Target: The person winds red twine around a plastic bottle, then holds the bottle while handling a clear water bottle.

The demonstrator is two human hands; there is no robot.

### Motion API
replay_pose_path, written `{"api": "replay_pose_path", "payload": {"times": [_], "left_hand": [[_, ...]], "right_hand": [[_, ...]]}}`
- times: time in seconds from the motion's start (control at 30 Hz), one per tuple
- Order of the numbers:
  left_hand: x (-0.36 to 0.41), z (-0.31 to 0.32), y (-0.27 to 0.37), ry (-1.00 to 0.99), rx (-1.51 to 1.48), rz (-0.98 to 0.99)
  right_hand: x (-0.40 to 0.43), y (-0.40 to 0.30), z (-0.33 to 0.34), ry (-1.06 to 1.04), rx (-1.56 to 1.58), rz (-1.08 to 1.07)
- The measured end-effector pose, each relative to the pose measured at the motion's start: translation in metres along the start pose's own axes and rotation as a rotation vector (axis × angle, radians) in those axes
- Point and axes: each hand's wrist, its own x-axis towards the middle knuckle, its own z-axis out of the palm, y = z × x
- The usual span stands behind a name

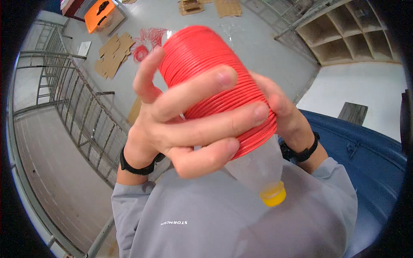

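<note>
A plastic bottle (258, 167) with a yellow screw cap (273, 194) is wound around its body with many turns of red cord (200, 54). It tilts so that the cap points down and right, towards the grey jacket. My left hand (190, 122) lies across the front of the windings, its fingers spread over the cord and its thumb up by the bottle's far end. Behind the right side of the bottle my right hand (274, 96) grips it, most of its fingers hidden.
Tangled red cord (150, 40) and cardboard pieces (114, 54) lie on the floor, near an orange-lidded box (100, 14). Metal bed frames (84, 90) stand at left, a cubby shelf (345, 35) at upper right. A blue surface (361, 161) is at right.
</note>
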Motion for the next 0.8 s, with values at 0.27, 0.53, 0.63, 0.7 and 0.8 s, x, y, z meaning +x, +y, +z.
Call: {"api": "replay_pose_path", "payload": {"times": [0.27,0.53,0.63,0.7,0.8], "left_hand": [[0.0,0.014,0.017,0.278,-0.961,-0.833],[0.002,0.017,0.031,0.388,-1.629,-1.508],[-0.008,0.014,0.024,0.331,-1.588,-1.409],[-0.005,0.01,0.027,0.369,-1.575,-1.444],[-0.008,0.008,0.026,0.41,-1.574,-1.449]], "right_hand": [[0.004,-0.013,0.001,0.28,0.003,-0.309],[0.016,-0.003,0.014,0.385,-0.11,-0.35],[0.02,-0.007,0.017,0.377,-0.219,-0.242],[0.016,-0.006,0.011,0.372,-0.358,-0.193],[0.016,-0.02,0.013,0.353,-0.421,-0.155]]}}
